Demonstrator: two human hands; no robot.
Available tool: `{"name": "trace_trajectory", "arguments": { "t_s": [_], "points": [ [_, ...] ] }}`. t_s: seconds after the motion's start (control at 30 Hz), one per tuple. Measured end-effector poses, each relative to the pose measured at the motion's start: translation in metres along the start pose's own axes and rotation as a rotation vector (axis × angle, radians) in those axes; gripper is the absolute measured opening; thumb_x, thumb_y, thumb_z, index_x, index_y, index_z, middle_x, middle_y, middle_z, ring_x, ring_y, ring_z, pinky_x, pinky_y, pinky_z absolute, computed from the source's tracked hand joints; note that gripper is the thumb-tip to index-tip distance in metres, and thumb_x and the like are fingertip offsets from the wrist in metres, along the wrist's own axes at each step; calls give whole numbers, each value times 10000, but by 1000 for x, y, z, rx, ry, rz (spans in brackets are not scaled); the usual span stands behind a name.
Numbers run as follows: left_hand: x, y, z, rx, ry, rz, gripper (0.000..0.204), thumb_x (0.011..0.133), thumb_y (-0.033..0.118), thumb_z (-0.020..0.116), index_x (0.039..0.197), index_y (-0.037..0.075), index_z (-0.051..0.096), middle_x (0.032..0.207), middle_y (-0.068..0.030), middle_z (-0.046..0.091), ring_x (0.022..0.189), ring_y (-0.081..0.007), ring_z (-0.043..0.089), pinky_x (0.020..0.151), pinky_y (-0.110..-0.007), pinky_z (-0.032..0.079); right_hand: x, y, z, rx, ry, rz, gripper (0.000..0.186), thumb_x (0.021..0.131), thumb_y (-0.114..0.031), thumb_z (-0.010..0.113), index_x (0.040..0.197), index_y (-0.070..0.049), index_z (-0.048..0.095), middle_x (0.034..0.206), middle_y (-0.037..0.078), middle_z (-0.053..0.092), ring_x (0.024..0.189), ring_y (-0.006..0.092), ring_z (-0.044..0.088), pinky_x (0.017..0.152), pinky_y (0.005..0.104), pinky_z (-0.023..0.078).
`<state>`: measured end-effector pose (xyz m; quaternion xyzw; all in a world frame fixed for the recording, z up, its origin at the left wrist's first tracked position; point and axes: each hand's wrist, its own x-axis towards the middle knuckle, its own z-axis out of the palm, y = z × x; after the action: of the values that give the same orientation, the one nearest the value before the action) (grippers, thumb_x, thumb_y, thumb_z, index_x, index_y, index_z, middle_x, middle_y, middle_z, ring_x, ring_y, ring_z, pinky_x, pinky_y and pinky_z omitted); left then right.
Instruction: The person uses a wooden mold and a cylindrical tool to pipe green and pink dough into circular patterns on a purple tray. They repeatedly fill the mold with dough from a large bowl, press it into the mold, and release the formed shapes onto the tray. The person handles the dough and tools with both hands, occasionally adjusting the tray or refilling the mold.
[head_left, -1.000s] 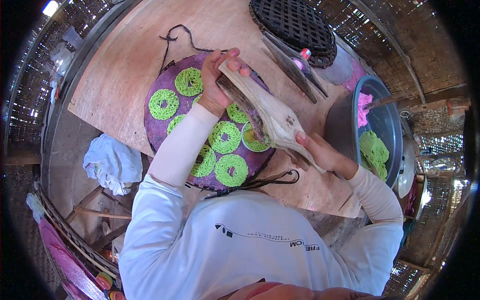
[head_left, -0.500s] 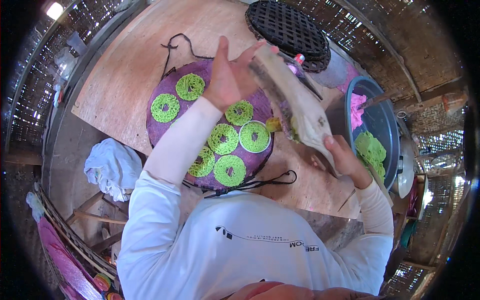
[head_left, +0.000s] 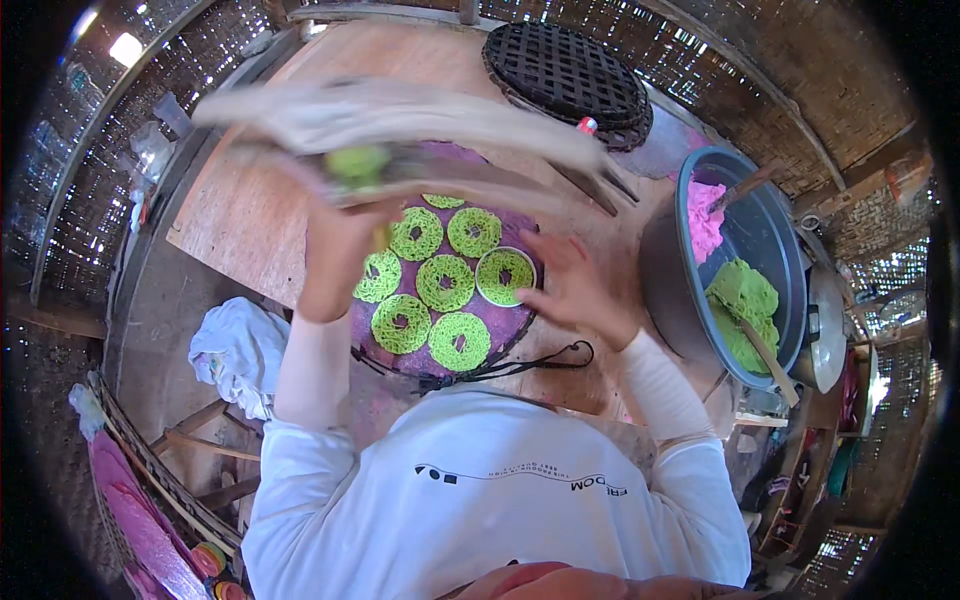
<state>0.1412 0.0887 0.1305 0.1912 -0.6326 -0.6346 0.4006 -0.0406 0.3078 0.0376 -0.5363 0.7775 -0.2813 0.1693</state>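
Note:
A long, hinged wooden press [head_left: 450, 125], blurred by motion, lies slantwise above the far side of the round purple tray [head_left: 505, 325]. Green dough [head_left: 357, 165] shows between its two wooden arms. My left hand [head_left: 340, 255] is closed on the press from below, its fingers partly smeared. Several lacy green dough rings [head_left: 445, 283] rest on the tray. The rightmost sits inside a white hoop [head_left: 480, 290]. Fingers spread, my right hand [head_left: 580, 285] is at the hoop's right edge, with the thumb close against it; whether it touches cannot be made out.
At the right stands a grey-blue tub [head_left: 697, 300] holding pink dough [head_left: 705, 220], green dough [head_left: 745, 300] and wooden paddles. Dark woven trays [head_left: 565, 70] are stacked at the far edge of the wooden table [head_left: 235, 210]. Black cord [head_left: 530, 365] lies by the tray's near rim.
The press has swung from the right over to the left and far side. My right hand has let go of its end and moved to the hoop. My left hand, earlier spread, now grips the press.

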Motion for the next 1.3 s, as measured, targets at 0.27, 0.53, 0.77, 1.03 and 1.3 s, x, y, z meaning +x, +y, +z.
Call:
{"name": "trace_trajectory", "arguments": {
  "t_s": [0.27, 0.53, 0.77, 1.03, 1.3],
  "points": [
    [-34, -18, -100, -17, 412, -25, 134, 742, 48, 615, 870, 17, 591, 701, -21, 552, 557, -93, 500, 490, -229, 403, -3, -4, 27, -252, 69, -130, 984, 619, -456, 712, 1382, -72, 224, 1294, 160, 415, 1278, 310, 295, 1068, 518, 80],
    [-43, -33, -153, 2, 577, -149, 173, 739, 96, 645, 890, 37, 586, 677, -3, 513, 545, -78, 473, 478, -213, 393, -3, -3, 12, 105, 156, -3, 912, 668, -383, 714, 1367, -24, 250, 1375, 166, 329, 1265, 311, 322, 1065, 479, 128],
    [-3, -77, -208, 126, 491, -231, 148, 766, 132, 632, 875, 49, 575, 661, -5, 517, 498, -83, 473, 448, -219, 407, -34, 67, 14, -151, 532, 326, 823, 699, -250, 725, 1345, -1, 280, 1358, 233, 311, 1261, 334, 322, 1024, 398, 279],
    [68, -134, -250, 25, 434, -398, 109, 786, 162, 621, 828, 73, 574, 645, 2, 522, 518, -75, 497, 439, -203, 426, 76, 102, -37, -438, 632, 333, 907, 616, -418, 742, 1340, -86, 310, 1297, 180, 404, 1225, 327, 357, 1005, 548, 228],
    [93, -147, -255, 208, 225, -491, 257, 794, 272, 608, 882, 31, 582, 702, -40, 579, 614, -153, 571, 537, -283, 461, 90, 91, -39, -627, 620, 265, 733, 661, -422, 710, 1232, -71, 414, 1047, 156, 536, 956, 346, 519, 813, 469, 399]
  ]
}}
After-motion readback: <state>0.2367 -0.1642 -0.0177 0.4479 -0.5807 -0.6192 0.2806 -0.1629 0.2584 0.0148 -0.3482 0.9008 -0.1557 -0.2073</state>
